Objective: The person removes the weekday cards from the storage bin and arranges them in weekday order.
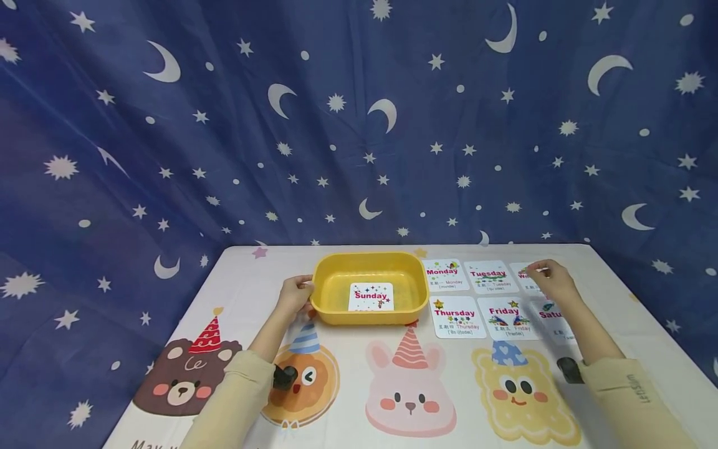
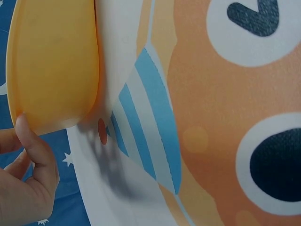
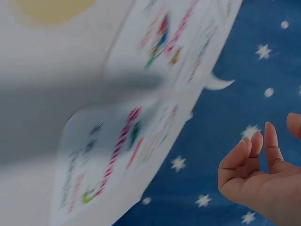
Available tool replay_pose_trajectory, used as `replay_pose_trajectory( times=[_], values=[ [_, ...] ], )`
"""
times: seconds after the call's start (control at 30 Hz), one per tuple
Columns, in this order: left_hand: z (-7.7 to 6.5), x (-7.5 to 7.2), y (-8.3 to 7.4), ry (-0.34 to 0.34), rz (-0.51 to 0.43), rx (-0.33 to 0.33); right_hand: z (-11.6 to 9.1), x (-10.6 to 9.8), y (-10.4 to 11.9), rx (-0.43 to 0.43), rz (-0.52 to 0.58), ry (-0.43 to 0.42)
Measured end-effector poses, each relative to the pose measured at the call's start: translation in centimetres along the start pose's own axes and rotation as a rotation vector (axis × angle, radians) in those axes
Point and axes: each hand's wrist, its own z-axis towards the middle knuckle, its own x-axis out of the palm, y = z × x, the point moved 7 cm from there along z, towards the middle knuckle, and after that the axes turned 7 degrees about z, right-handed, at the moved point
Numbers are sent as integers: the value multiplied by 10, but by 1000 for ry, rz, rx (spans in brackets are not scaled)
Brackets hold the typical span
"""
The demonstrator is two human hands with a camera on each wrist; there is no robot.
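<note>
A yellow plastic basin [image 1: 369,318] stands at the middle back of the table, with a white "Sunday" card [image 1: 371,297] lying inside. At its left end my left hand [image 1: 295,294] pinches the rim, the thumb [image 2: 32,136] against the basin's wall [image 2: 54,61]. My right hand [image 1: 552,282] hovers above the cards on the right, fingers loosely bent with nothing in them. It partly covers the "Wednesday" card [image 1: 523,279] in the head view. Below it lies the "Saturday" card [image 1: 555,321], partly behind the wrist; in the right wrist view the cards look blurred.
Two rows of cards lie right of the basin: "Monday" [image 1: 447,275] and "Tuesday" [image 1: 491,277] at the back, "Thursday" [image 1: 457,318] and "Friday" [image 1: 509,319] in front. A cartoon-print cloth [image 1: 348,386] covers the table. Behind hangs a blue star-and-moon curtain [image 1: 336,162].
</note>
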Motion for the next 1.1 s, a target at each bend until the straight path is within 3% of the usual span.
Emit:
replay_pose_trajectory(
  times=[0.7,0.93,1.1],
  values=[
    [1,0,2,-3,-13,-10,-5,95,121,-220,178,169],
    [2,2,3,-10,-32,-9,1,129,148,-249,138,257],
    [3,1,4,-20,-36,-9,4,158,164,-292,76,370]
  ],
)
